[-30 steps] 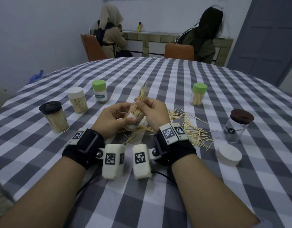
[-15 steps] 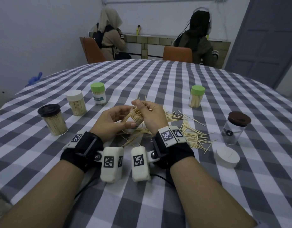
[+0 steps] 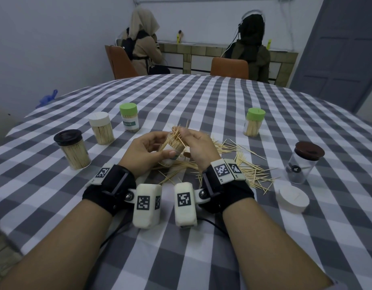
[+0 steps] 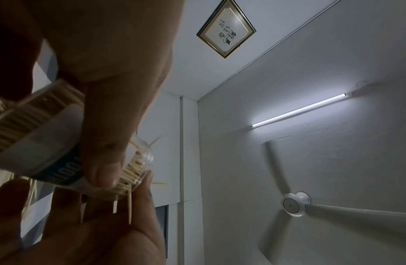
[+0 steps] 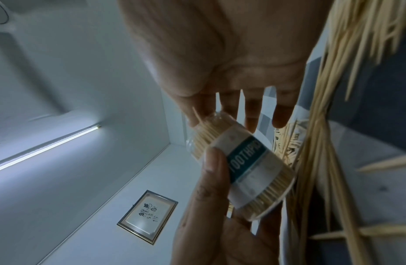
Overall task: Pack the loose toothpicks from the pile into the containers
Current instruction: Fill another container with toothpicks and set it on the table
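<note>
My left hand (image 3: 163, 148) grips a clear labelled toothpick container (image 3: 168, 161), tilted with its mouth up and away from me. The left thumb (image 5: 213, 161) lies across the label of the container (image 5: 249, 161). My right hand (image 3: 194, 144) is at the mouth, its straight fingers (image 5: 229, 105) against the toothpick ends (image 3: 177, 131) that fan out of it. In the left wrist view the container (image 4: 49, 143) is nearly full. The loose toothpick pile (image 3: 245, 168) lies on the cloth just right of my hands.
Filled, capped containers stand on the checked table: black-lidded (image 3: 73, 150), white-lidded (image 3: 101, 127) and green-lidded (image 3: 129, 117) at left, another green-lidded one (image 3: 254, 122) at right. A brown-lidded clear jar (image 3: 305, 162) and a loose white lid (image 3: 293, 198) sit right. Two people sit at a far counter.
The toothpick bundle that stood high above my hands has sunk into the container; only short ends stick out now. My right hand has dropped to the mouth.
</note>
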